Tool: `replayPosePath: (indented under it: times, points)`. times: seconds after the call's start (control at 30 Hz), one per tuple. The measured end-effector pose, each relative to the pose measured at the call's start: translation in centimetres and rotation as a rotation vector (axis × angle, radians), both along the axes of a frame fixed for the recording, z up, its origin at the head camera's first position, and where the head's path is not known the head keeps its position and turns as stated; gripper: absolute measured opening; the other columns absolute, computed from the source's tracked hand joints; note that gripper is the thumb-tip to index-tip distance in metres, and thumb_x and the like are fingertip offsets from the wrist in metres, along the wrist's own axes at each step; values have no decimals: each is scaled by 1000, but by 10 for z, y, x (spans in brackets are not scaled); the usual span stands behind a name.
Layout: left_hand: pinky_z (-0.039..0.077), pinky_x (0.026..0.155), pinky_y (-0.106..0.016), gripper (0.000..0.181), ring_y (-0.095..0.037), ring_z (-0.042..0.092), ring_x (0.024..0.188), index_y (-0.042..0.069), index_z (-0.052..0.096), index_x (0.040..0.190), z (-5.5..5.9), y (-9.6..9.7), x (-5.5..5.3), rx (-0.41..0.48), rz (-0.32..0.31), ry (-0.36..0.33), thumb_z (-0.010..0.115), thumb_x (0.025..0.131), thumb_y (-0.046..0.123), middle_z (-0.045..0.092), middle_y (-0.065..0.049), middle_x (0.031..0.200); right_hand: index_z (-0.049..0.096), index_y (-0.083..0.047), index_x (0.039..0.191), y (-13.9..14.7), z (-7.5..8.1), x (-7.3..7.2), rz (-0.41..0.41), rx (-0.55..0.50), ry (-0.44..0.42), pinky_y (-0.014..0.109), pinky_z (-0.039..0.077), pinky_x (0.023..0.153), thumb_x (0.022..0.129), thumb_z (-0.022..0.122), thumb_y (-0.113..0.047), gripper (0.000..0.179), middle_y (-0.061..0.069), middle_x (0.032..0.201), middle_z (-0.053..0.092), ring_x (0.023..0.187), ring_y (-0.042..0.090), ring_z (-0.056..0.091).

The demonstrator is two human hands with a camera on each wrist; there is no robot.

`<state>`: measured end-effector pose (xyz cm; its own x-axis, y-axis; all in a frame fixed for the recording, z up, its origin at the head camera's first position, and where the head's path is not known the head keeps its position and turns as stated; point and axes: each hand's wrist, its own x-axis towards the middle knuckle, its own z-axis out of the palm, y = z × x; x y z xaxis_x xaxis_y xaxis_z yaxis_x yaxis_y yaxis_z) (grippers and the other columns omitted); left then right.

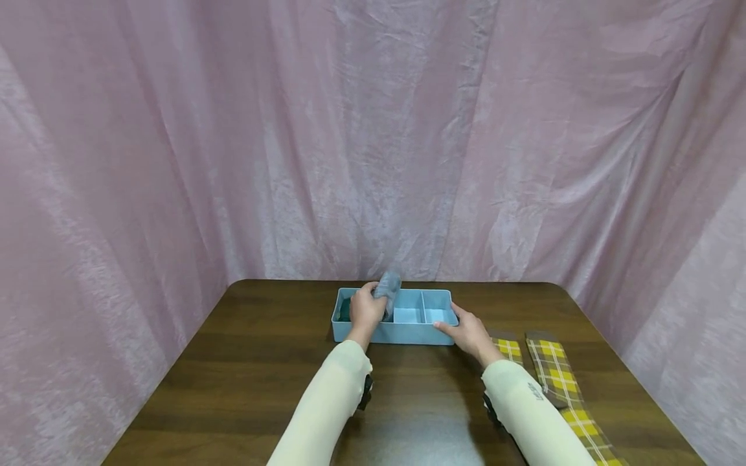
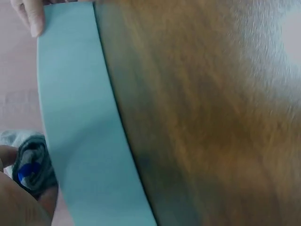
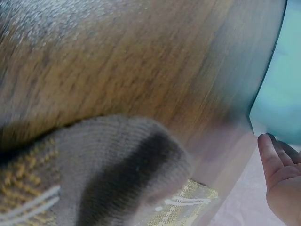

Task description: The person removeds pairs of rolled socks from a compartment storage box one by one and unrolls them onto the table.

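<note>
A light blue divided box stands near the back of the table. My left hand holds a rolled grey-blue sock over a left-middle compartment; the sock tilts upward above the rim. In the left wrist view the rolled sock shows a bright blue patch inside its coil. My right hand grips the box's right end, thumb at the front and fingers along the side. Something dark green lies in the leftmost compartment, partly behind my left hand. Two compartments on the right are bare.
Yellow plaid socks with grey-brown ends lie flat on the right of the brown wooden table, partly under my right sleeve. One grey-brown sock end looms close in the right wrist view. A pink curtain hangs behind the table.
</note>
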<state>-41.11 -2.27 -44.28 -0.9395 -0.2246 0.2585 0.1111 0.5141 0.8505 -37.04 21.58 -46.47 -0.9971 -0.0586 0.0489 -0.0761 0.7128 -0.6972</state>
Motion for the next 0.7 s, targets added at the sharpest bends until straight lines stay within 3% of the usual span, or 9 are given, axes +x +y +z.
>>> replayPosePath:
  times: [0.3,0.5,0.7]
  points:
    - [54,85,-42,38,-25,63,101,8,68,125,13,-11,-1,112,-144,2,71,87,10,69,-9,116,25,0,155,-1,-1,-2,3,31,10,58,33,108,96,64,-45,84,27,152,36,138,43,37]
    - [54,84,-43,39,-26,63,100,5,65,127,19,-14,7,170,-286,-33,71,89,7,68,-12,117,23,1,156,-2,-2,-4,-1,45,23,60,31,108,97,63,-41,82,29,151,35,137,46,35]
    - [55,84,-39,37,-23,64,101,4,65,127,15,-21,19,154,-423,-87,70,90,6,68,-11,117,23,1,155,0,2,0,22,51,45,59,32,108,98,61,-42,81,27,152,35,137,45,36]
